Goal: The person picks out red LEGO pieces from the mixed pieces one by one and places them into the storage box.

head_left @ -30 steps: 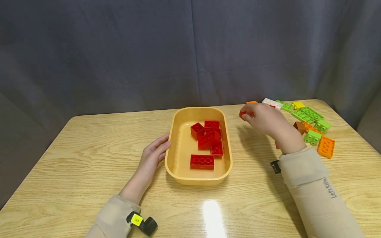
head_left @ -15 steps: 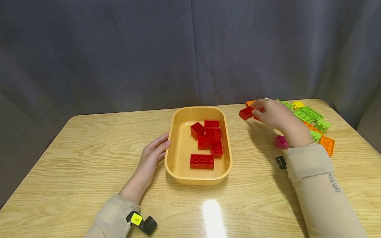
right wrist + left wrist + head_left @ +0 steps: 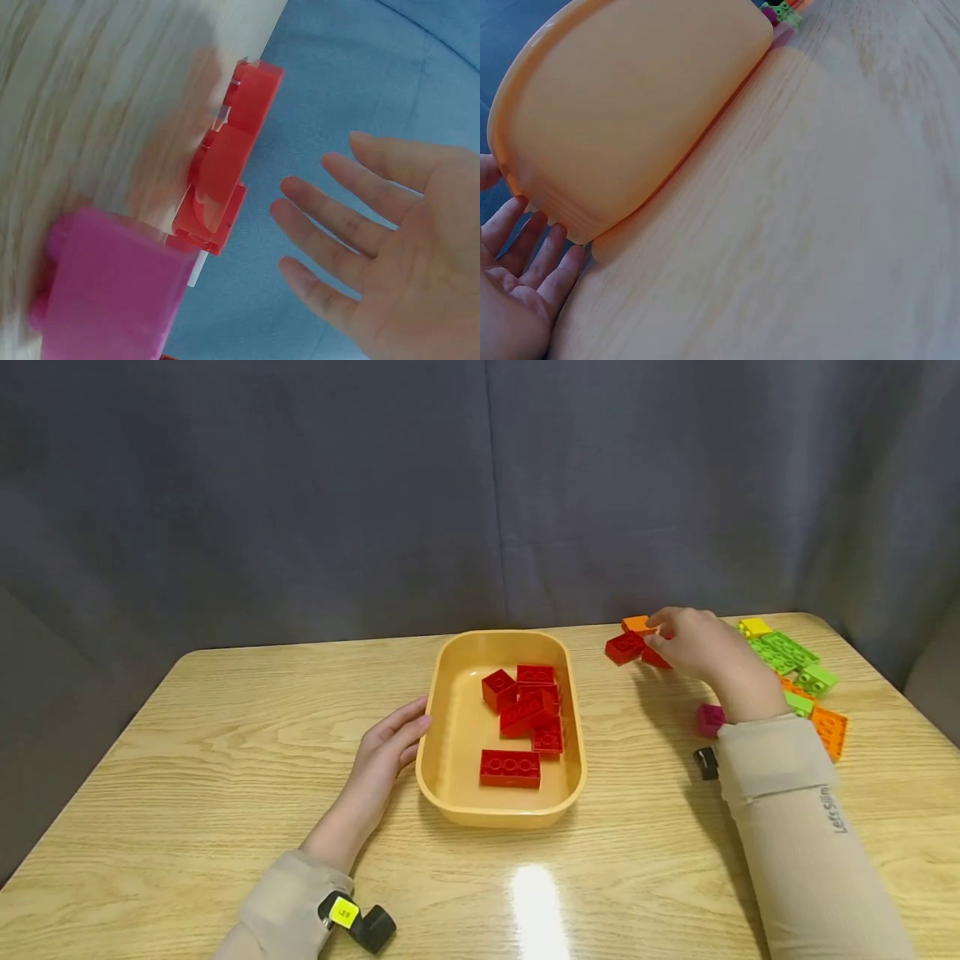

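Note:
A yellow-orange plastic tray (image 3: 423, 768) stands on the wooden table with several red toy bricks (image 3: 510, 768) in it. My left hand (image 3: 386, 747) touches the tray's left outer wall, its extended fingertips against the plastic in the left wrist view. My right hand (image 3: 701, 643) hovers at the back right over red bricks, close beside a red brick (image 3: 625, 647) and an orange brick (image 3: 637, 625). In the right wrist view its fingers (image 3: 322, 232) are spread and hold nothing; red bricks (image 3: 236, 142) lie beyond the fingertips. Part of another red brick (image 3: 657, 657) shows under the thumb.
A magenta brick (image 3: 710, 720) lies below my right wrist. Further right are a green brick (image 3: 816, 680), a green plate-like brick (image 3: 783, 652), a yellow brick (image 3: 753, 627) and an orange brick (image 3: 829, 732). A grey curtain (image 3: 337, 502) hangs behind the table.
My right hand has moved right, off the red brick at the back, which now shows fully on the table. The white brick is now hidden behind this hand. My left hand stays on the tray.

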The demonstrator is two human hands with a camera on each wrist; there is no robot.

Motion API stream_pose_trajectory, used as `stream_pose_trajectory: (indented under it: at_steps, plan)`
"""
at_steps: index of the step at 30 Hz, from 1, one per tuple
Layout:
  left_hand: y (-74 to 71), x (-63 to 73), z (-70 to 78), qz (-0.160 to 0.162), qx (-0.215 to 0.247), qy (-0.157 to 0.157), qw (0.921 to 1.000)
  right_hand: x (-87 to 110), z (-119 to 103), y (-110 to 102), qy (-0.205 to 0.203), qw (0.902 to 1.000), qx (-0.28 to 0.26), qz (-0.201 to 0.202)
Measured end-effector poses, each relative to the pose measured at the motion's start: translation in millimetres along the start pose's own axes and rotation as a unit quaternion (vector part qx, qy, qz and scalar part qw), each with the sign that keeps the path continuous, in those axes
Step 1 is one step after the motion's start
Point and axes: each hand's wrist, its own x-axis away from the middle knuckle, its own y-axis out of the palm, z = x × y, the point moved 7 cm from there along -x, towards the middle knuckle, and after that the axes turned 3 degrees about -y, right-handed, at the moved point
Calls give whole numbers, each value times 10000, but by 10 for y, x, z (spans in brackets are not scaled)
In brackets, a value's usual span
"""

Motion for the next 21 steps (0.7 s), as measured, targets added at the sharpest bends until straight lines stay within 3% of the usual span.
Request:
stream_pose_trajectory:
  at_steps: [9, 21]
  plan:
    - [-39, -2, 4, 52, -3, -43, 10000, -28, 123, 11, 379, 9992, -60, -103]
    - [41, -37, -37, 34, 38, -1, 10000, -69, 237, 120, 115, 9998, -85, -136]
